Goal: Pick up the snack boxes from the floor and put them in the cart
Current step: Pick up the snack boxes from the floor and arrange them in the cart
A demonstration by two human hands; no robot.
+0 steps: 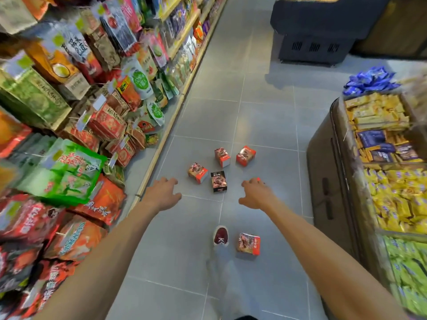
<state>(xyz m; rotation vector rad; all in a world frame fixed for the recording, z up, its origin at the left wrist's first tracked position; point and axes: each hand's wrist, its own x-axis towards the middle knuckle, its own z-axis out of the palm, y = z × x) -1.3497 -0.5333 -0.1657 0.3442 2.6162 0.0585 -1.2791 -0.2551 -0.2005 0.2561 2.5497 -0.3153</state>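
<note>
Hovering empty hands, snack boxes on floor, K-marked shoe

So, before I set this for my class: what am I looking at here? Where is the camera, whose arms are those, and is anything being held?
No machine here: a person wears one camera on the head, looking forward and down a shop aisle. The two grips are bare hands. The left grip and right grip reach forward, open, holding nothing. Five snack boxes lie on the tiled floor: four clustered ahead, including a dark box, and the near box beside a red shoe. Stocked shelves stand left, display bins right. No cart shows.
</note>
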